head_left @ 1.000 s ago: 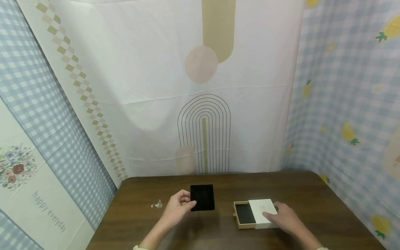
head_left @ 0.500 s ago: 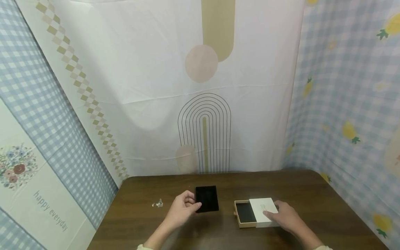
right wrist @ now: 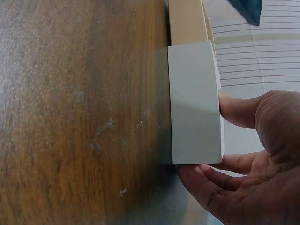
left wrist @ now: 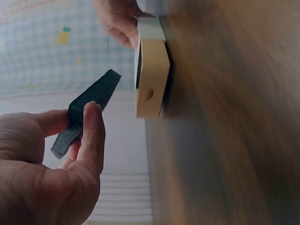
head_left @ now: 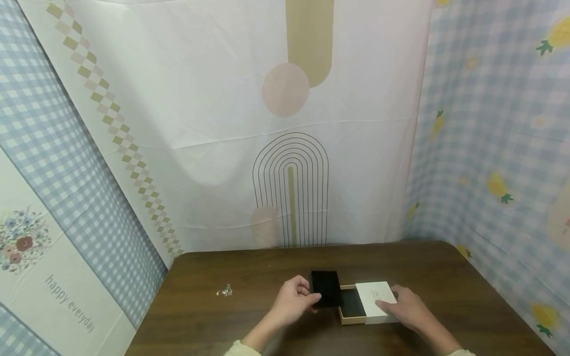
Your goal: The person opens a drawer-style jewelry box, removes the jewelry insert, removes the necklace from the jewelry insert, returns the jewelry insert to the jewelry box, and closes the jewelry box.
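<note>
My left hand (head_left: pixel 294 298) pinches a square black foam pad (head_left: pixel 325 289) by its left edge, thumb on one face. In the left wrist view the foam pad (left wrist: pixel 96 96) is slightly bent and held above the table, apart from the box. A small drawer box stands partly pulled out: a tan tray (head_left: pixel 353 320) with a dark inside juts left from a white sleeve (head_left: pixel 376 298). From the right, my right hand (head_left: pixel 409 309) grips the sleeve, thumb on top and fingers at its end, as the right wrist view shows with the white sleeve (right wrist: pixel 196 103).
A small heap of shiny bits, perhaps jewellery, (head_left: pixel 226 290) lies at the left on the brown wooden table (head_left: pixel 200 326). Patterned cloths hang behind (head_left: pixel 213 198) and on both sides of the table.
My left hand has carried the black foam pad rightward, from the table's middle to the tray's left end, where it overlaps the tray in the head view. The right hand and box stay put.
</note>
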The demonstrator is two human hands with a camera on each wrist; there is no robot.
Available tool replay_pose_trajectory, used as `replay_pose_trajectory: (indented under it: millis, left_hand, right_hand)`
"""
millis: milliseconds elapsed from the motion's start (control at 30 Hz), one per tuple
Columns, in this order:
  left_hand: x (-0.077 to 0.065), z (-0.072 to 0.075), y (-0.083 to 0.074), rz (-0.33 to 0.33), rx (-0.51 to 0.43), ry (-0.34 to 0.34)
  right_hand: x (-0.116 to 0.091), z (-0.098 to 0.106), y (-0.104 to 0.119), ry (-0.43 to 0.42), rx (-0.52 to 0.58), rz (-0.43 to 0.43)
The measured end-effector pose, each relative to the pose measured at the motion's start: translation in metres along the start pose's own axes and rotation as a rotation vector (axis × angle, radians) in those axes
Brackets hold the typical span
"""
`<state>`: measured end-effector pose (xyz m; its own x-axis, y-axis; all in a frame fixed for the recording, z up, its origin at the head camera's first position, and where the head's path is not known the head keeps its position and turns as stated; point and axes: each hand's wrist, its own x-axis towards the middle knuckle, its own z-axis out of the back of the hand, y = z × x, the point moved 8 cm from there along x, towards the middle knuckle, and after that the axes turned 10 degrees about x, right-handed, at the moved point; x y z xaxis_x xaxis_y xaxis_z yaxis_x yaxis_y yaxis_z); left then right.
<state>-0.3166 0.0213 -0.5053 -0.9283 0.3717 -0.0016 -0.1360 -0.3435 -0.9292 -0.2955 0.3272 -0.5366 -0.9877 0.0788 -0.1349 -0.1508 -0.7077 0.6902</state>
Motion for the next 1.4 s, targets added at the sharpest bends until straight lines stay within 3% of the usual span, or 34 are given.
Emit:
replay_pose_trajectory:
  millis: [300, 900, 1167, 1400]
  left_hand:
    - [0.011, -0.03, 0.004, 0.069, -0.086, 0.003]
    - [0.018, -0.058, 0.006, 0.176, -0.044, -0.007]
    - [0.024, -0.064, 0.008, 0.148, 0.139, -0.067]
    - [0.029, -0.07, 0.005, 0.055, 0.261, -0.108]
  right_hand:
    - [-0.002, 0.0, 0.001, 0.008, -0.005, -0.002]
    - [0.0, 0.0, 0.0, -0.003, 0.001, 0.008]
    - [0.0, -0.001, 0.0, -0.004, -0.002, 0.009]
    - [-0.001, 0.0, 0.0, -0.012, 0.004, 0.004]
